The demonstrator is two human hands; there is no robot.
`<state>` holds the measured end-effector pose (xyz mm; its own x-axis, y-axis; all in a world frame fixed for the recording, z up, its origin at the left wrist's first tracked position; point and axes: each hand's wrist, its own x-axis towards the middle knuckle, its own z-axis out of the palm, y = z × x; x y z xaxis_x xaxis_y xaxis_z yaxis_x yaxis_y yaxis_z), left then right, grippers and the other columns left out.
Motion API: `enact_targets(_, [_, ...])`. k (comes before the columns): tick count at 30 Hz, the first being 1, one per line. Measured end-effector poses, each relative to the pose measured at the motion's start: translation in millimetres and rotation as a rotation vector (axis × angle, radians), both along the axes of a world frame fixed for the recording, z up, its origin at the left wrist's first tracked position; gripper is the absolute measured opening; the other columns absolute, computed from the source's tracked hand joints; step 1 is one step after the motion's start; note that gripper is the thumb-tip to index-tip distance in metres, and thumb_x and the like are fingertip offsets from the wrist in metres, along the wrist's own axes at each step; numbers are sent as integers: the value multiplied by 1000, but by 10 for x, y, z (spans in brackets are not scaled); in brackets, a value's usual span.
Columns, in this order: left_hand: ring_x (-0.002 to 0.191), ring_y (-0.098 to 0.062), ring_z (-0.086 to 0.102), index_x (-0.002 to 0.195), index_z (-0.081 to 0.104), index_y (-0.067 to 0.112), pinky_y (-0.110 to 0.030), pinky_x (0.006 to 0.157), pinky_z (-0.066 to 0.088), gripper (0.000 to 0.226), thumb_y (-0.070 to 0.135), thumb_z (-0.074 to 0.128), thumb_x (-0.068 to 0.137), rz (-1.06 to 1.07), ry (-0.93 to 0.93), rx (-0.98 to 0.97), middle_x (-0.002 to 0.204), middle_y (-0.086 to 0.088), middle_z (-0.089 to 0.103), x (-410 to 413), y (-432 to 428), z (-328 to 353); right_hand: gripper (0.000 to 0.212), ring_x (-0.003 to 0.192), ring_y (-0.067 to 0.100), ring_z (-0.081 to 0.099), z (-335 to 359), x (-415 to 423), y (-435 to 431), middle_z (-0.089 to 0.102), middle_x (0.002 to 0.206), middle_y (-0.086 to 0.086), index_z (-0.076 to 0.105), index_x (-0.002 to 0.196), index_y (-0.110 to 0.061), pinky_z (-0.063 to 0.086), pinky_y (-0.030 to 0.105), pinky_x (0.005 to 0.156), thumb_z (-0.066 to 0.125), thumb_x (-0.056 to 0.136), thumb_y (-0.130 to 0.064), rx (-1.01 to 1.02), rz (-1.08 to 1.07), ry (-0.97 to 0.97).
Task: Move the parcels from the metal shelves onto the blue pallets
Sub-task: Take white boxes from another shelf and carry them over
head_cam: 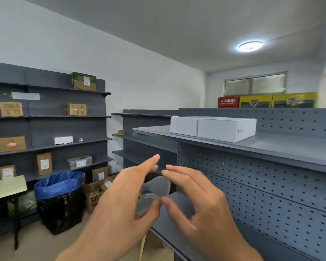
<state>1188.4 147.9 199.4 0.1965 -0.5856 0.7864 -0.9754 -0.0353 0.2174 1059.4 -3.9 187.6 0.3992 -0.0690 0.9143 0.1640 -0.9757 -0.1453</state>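
Head view: the left hand [124, 194] and right hand [199, 200] are raised side by side in front of the camera, palms turned toward each other. The left fingers [152, 161] are nearly straight and the right fingers [175, 171] are loosely curved. The two thumb tips meet or nearly meet low between the hands, so that hands and thumbs form a ring. A grey shape [155, 185] shows inside that ring. It is blurred, and I cannot tell whether either hand holds it or whether it is part of the shelving behind.

Just behind and to the right of the hands stands a grey rack [271, 185] with a pegboard back. On its upper shelf, above the hands and apart from them, two white boxes [213, 129] lie flat, side by side and touching.

Across the room on the left, the wall shelves [68, 129] carry the other parcels [11, 109]. These are mostly brown cardboard boxes spread singly over several levels. Among them are a small white one [63, 140] and a green-and-brown one [83, 81] on the top level.

On the floor below stands a black bin [60, 211] with a blue liner. Open cartons [94, 198] sit on the floor just to its right. A pale green tabletop [7, 187] juts in at the left edge.

Beyond the rack, a red case [228, 102] and yellow cases [277, 100] sit in a row under a window [255, 83]. A round lamp [250, 46] is lit on the ceiling.
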Motion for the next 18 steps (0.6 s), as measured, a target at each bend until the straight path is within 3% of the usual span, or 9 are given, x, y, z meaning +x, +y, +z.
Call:
enact_targets(4, [122, 6, 56, 152, 28, 51, -20, 92, 52, 80, 48, 60, 79, -194, -16, -82, 134, 30, 55, 16, -359, 157, 39, 125, 4, 62, 227, -207, -59, 63, 136, -12, 71, 128, -24, 55, 22, 94, 69, 91, -36, -84, -132, -114])
enact_targets(7, [122, 6, 56, 154, 32, 40, -13, 95, 47, 76, 45, 62, 85, -332, -85, -147, 133, 28, 56, 74, -616, 288, 38, 123, 5, 63, 415, -351, -32, 64, 135, -13, 71, 126, -26, 54, 19, 93, 70, 90, -36, -138, -252, -149])
enact_targets(11, [129, -4, 56, 153, 37, 30, -23, 103, 48, 70, 36, 66, 89, -546, -119, -226, 137, 20, 57, 235, -941, 468, 38, 125, 6, 62, 640, -423, -76, 65, 134, -13, 70, 126, -25, 50, 20, 100, 68, 91, -37, -181, -459, -184])
enact_targets(15, [126, -5, 56, 146, 47, 23, -18, 106, 43, 60, 31, 65, 90, -605, -150, -316, 133, 17, 59, 490, -1201, 749, 36, 126, 1, 59, 884, -369, -165, 66, 130, -13, 69, 125, -24, 42, 14, 106, 64, 92, -38, -187, -641, -251])
enact_targets(18, [132, -3, 49, 147, 46, 25, -12, 112, 31, 62, 30, 66, 89, -576, -163, -277, 136, 16, 57, 723, -1398, 974, 39, 125, 0, 58, 1058, -231, -246, 64, 130, -15, 67, 128, -26, 35, 7, 107, 60, 93, -43, -147, -793, -177])
